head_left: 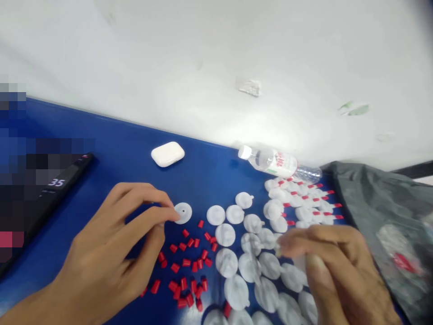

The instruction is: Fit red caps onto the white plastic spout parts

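Asking: In the head view, where does the person's left hand [111, 239] lie, and what does it hold?

Answering: It comes in from 8 o'clock over the blue table [118, 144]. Its fingertips [171, 215] are drawn together against the 9 o'clock rim of a white disc [183, 212], which lies flat near the middle of the frame. Whether they nip it or only touch it cannot be told.

Asking: And the right hand [328, 266]?

Answering: It is at 4 o'clock, blurred, with its fingers curled close above the loose white discs [237, 253]. Something pale shows beneath the thumb, but the grip cannot be made out.

Asking: What lies about them?

Answering: Between the hands, red caps [189, 266] are scattered at 6 o'clock of that one disc, with the loose discs at their 3 o'clock. At the frame's 2 o'clock, capped discs [304, 201] are bunched just beside a clear bottle [277, 163], which lies on its side by the white wall [216, 58]. A white case [168, 153] rests at 11 o'clock of the one disc. A dark phone [64, 178] is at the frame's 9 o'clock and a grey bag [382, 203] at 3 o'clock.
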Tool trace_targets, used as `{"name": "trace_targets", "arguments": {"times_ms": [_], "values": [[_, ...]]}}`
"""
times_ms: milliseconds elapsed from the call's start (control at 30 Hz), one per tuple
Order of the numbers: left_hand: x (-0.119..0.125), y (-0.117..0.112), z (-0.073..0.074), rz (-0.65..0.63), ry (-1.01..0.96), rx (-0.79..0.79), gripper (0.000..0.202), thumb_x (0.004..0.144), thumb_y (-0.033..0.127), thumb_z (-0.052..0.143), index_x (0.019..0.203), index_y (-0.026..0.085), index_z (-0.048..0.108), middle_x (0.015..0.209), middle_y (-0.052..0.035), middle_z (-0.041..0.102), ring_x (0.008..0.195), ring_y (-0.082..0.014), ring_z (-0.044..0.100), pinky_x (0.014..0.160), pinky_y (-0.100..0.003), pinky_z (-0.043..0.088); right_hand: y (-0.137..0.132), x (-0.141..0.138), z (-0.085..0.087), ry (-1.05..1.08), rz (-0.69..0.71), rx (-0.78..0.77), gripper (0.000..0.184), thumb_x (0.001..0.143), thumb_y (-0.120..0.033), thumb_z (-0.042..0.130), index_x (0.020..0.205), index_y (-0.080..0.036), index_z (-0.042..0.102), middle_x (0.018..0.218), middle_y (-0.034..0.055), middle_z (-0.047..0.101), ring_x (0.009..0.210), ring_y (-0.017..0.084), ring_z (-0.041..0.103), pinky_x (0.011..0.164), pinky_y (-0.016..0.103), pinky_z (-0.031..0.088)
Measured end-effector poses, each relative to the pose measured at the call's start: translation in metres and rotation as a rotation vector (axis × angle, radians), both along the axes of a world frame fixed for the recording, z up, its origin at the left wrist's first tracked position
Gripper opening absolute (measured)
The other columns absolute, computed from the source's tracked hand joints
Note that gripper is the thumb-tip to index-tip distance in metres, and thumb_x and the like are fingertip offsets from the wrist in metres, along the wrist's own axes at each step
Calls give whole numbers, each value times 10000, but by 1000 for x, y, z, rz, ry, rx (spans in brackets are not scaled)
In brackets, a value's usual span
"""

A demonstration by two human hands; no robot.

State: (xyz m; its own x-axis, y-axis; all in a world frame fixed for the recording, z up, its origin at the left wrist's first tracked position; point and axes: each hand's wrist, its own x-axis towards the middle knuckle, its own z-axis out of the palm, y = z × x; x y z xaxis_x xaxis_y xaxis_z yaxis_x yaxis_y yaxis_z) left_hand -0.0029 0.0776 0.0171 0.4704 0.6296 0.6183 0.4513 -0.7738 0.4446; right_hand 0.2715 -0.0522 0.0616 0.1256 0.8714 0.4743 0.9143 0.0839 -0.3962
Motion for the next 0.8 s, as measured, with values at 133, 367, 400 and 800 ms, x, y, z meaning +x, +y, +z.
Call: {"name": "trace_targets", "arguments": {"times_ms": [133,367,400,800], "values": [[0,1,-6,35,-18,-20,276,1031,41,549,1091,259,707,1131,-21,688,1050,-200,650,946,-392,514,17,30,7,-59,47,25,209,1034,-246,640,1118,-387,768,1058,0,754,954,207,758,844,321,642],[-3,-1,-16,67,-76,-24,339,823,285,758,1153,365,771,1057,-29,733,1070,-323,681,934,-499,624,25,49,-6,-75,60,15,55,1006,-280,785,1010,-335,781,984,-72,832,982,170,744,866,246,615],[-3,-1,-17,69,-72,-23,342,814,299,764,1151,363,770,1055,-32,732,1081,-327,681,938,-502,629,25,49,-8,-73,68,11,66,1002,-270,791,1009,-335,781,978,-79,834,979,166,743,885,246,611],[-6,0,-10,58,27,-38,266,1076,119,513,1094,317,690,1133,-1,673,1061,-205,641,964,-421,523,28,46,-20,-58,-1,11,80,1023,-278,766,1037,-346,804,997,-46,832,957,204,758,807,324,646]]}}
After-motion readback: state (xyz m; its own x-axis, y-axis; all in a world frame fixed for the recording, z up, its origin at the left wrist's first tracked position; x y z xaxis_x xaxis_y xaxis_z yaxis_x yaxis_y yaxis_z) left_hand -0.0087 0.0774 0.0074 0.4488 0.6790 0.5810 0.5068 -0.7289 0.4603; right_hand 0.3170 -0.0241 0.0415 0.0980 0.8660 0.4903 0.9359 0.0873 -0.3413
